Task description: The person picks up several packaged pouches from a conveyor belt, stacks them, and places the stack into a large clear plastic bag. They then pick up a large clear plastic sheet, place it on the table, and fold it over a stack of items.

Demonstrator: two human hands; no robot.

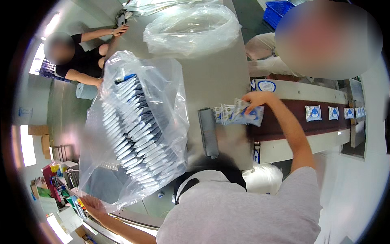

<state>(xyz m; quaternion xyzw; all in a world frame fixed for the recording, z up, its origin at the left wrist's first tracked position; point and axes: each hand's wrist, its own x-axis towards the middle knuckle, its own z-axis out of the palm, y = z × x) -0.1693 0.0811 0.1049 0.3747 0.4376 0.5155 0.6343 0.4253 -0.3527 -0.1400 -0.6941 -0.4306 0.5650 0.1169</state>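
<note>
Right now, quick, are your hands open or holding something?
Left hand: at the bag's edge; can't tell if gripping.
Right hand: closed on packets.

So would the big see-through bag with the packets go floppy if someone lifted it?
The clear bag would probably sag and crumple, since it looks thin and wrinkled. It might feel heavy, with rows of packets inside.

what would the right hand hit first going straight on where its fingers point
The small blue-and-white plastic packets the right hand touches; beyond, probably the long grey bar, though depth is unclear.
</note>
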